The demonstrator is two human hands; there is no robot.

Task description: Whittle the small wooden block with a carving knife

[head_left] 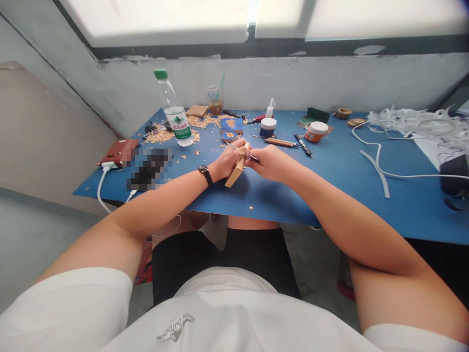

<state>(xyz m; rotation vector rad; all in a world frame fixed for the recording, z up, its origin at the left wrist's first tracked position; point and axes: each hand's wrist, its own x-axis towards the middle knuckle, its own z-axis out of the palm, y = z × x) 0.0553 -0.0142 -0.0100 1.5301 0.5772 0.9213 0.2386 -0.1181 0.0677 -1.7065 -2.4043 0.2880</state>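
Note:
My left hand, with a black watch on the wrist, is closed round a pale wooden piece that slants down toward the blue table. My right hand is closed on a small carving tool, whose dark tip meets the top of the wooden piece. Both hands are close together above the table's middle. Wood shavings lie scattered behind them.
A water bottle stands at the back left, a plastic cup behind it. Two small jars, loose tools and a glue bottle sit behind my hands. White cable and strips spread on the right. A red case lies at the left.

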